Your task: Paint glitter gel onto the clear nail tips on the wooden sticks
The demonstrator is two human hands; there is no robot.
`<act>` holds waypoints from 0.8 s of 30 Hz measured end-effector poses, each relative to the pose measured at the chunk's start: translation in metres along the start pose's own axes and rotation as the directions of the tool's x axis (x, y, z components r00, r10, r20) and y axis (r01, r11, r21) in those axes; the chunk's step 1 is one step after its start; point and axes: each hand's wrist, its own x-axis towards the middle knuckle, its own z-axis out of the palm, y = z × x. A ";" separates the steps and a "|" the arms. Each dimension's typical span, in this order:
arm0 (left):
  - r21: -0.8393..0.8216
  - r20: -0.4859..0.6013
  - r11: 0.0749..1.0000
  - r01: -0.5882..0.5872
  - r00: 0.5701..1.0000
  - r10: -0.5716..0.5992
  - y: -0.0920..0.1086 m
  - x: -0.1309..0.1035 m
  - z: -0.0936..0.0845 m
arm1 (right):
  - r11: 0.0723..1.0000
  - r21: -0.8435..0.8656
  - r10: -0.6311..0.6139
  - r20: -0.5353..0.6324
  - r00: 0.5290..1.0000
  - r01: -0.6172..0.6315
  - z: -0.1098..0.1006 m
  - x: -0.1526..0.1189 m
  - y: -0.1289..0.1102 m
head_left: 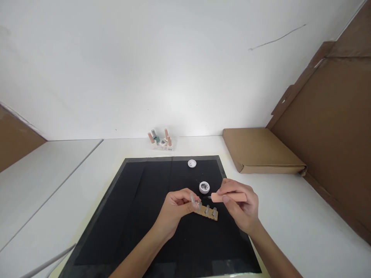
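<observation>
My left hand (180, 206) is closed, its thumb and fingers pinching a small clear piece at the left end of a tan strip (211, 215). More clear pieces (214, 212) stand along that strip, to the right of the fingers. Between the fingers and thumb of my right hand (242, 202) is a peach-coloured brush handle (216, 197). Its thin dark tip points left, toward the piece at my left hand; whether they touch I cannot tell. Just beyond the tip sits a round white pot (204, 187) with dark and silvery contents.
A black mat (156, 216) lies under the hands, with a small white round dish (191, 163) near its far edge. Several bottles (169, 141) with peach or grey caps stand in a clear tray by the wall. A flat cardboard box (262, 148) lies at the back right.
</observation>
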 end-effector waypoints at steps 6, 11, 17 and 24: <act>0.167 -0.012 0.974 -0.151 0.988 0.156 -0.007 0.003 -0.001 | 1.000 0.024 -0.017 0.031 0.999 0.016 -0.001 0.001 -0.001; 0.213 -0.002 0.957 -0.196 0.980 0.201 -0.011 0.004 -0.001 | 0.996 -0.029 -0.075 0.117 0.990 0.079 0.002 0.007 -0.007; 0.204 -0.017 0.965 -0.164 0.985 0.171 -0.009 0.006 0.002 | 0.989 -0.076 -0.110 0.202 0.973 0.127 0.003 0.011 -0.010; 0.223 -0.016 0.963 -0.154 0.987 0.162 -0.008 0.004 0.003 | 0.987 -0.066 -0.129 0.198 0.972 0.144 0.001 0.012 -0.010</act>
